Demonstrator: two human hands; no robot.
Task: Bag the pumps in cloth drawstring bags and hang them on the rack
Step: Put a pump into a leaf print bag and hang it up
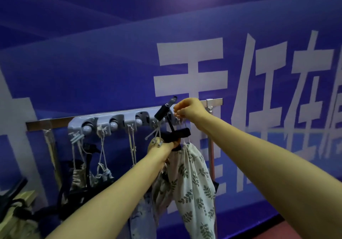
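Grey plastic rack [118, 123] is clipped onto a metal rail [46, 123] that runs across a blue wall [92, 62] with big white lettering. Only the one head cam view here, looking up along both bare arms.

Left hand [162, 146] has its fingers wrapped tight around the gathered neck of a leaf-print cloth bag [194, 183], which hangs down below the fist just under the rack's right end. A black pump [180, 134] pokes out of the top of that bag, its upper part reaching up to the rack.

Right hand [190, 109] is up at the right end of the rack, fingertips pinched together on a thin drawstring [186, 139] that drops to the bag's mouth. Can't tell if the string is over a hook; the fingers cover that bit.

Further left, a few other bags [77, 175] dangle from the rack by their cords, and a pale bluish one [140, 218] hangs behind the left forearm. Bottom left there's some wood [18, 207], kinda blurry
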